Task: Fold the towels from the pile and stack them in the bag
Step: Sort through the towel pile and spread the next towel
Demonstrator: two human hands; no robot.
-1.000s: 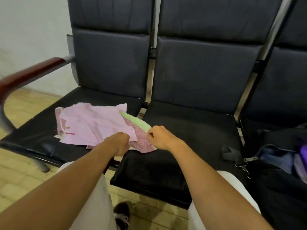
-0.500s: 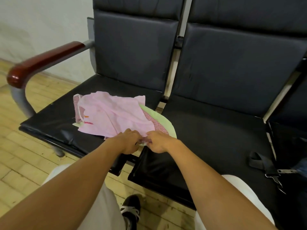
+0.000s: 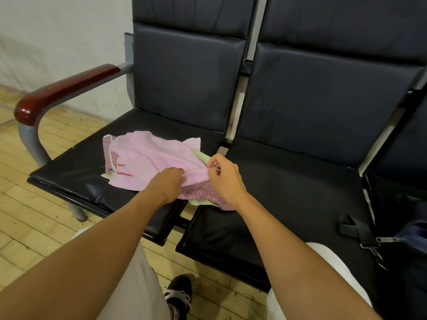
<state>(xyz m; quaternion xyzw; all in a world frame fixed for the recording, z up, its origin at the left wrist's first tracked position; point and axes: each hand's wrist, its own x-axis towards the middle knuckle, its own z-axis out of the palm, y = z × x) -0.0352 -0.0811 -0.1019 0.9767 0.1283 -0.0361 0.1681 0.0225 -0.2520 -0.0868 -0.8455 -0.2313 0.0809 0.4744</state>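
Towels [image 3: 147, 162] lie in a loose pile on the left seat of the bench [image 3: 69, 172], the near corner spilling over the gap toward the middle seat. On top is a light pink towel [image 3: 152, 158]; under it show a darker speckled pink towel [image 3: 201, 190] and a pale green towel [image 3: 203, 158]. By my reading the step in hand is the pick-up: taking 1 towel off the pile before any folding starts, with nothing yet folded.

The left hand [image 3: 169, 184] has its fingers curled down onto the near edge of the light pink towel and seems to pinch it, though the fingertips are hidden under the knuckles. The right hand [image 3: 223, 176] is curled too, thumb and fingers closed on the right edge of the same towel, just beside the green one.

Next move probably calls for lifting the top towel free without dragging the 2 beneath, then spreading it on the middle seat. The bag [image 3: 411, 239] sits at the far right, well apart, its strap [image 3: 353, 229] lying on the seat
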